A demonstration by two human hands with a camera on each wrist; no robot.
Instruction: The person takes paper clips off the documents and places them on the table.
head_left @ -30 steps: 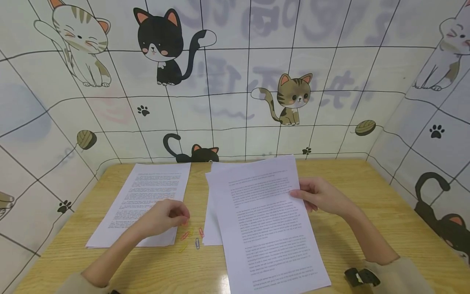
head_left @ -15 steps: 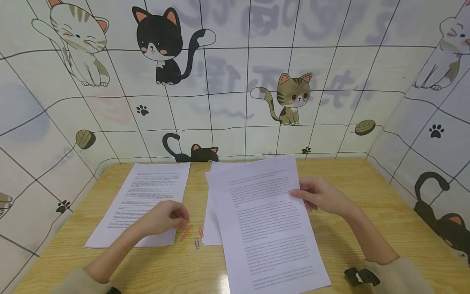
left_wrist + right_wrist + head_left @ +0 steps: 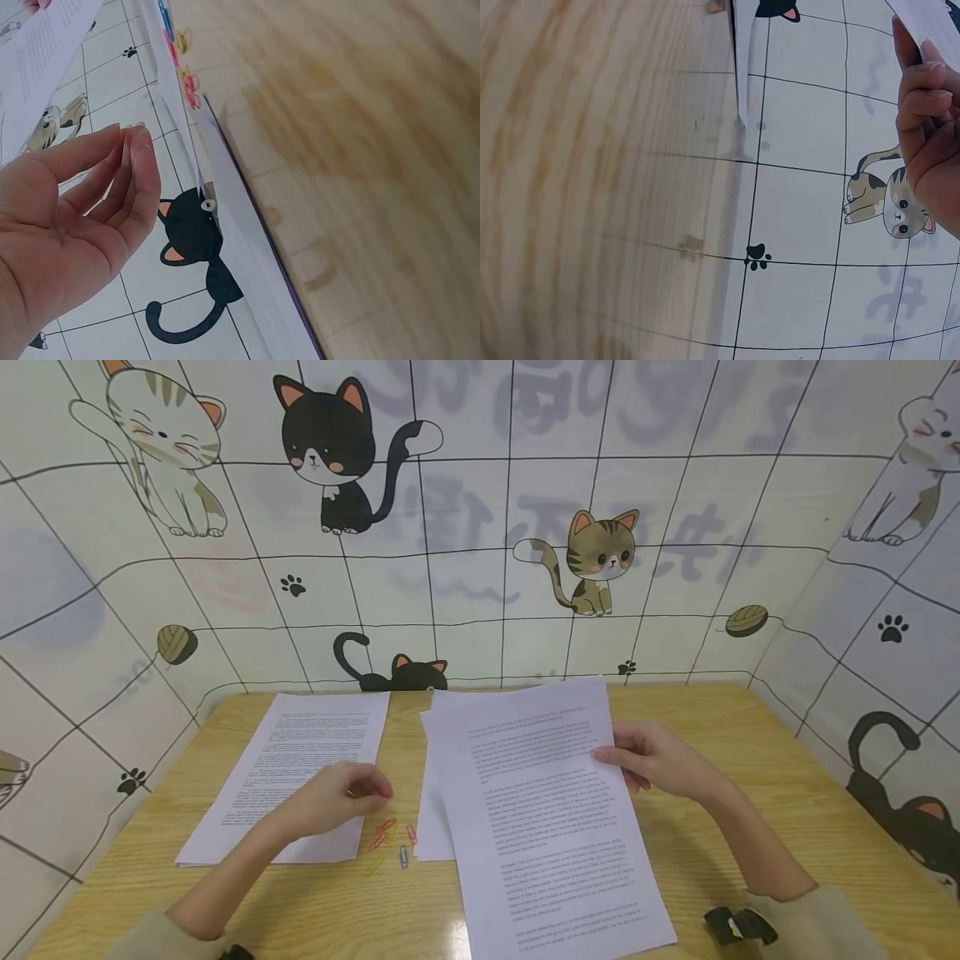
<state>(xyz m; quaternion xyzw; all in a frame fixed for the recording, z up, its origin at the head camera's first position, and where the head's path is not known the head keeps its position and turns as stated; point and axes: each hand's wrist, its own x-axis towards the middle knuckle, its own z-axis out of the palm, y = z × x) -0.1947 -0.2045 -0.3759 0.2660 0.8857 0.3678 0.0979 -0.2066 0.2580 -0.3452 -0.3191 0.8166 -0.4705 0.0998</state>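
My right hand [image 3: 660, 764] pinches the right edge of a printed sheaf of paper [image 3: 555, 827], thumb in front and fingers behind. The sheaf is raised and tilted toward me. In the right wrist view the same hand [image 3: 934, 139] grips the paper's edge [image 3: 922, 26]. My left hand [image 3: 341, 802] hovers over the paper clips [image 3: 378, 841], fingers loosely bent and fingertips close to the thumb. The left wrist view shows the left hand [image 3: 90, 202] with nothing visible between its fingertips. Red, yellow and purple clips lie just below it on the table.
Another printed stack of paper [image 3: 315, 735] lies at the left, partly beneath the left forearm in the head view. More white sheets [image 3: 435, 810] lie behind the raised sheaf. The wooden table [image 3: 720, 710] meets a tiled wall [image 3: 480, 593] printed with cartoon cats.
An orange-red clip that was at the left fingertips now lies with the others, and the left hand has risen slightly above it. The right hand and its paper have stayed still.
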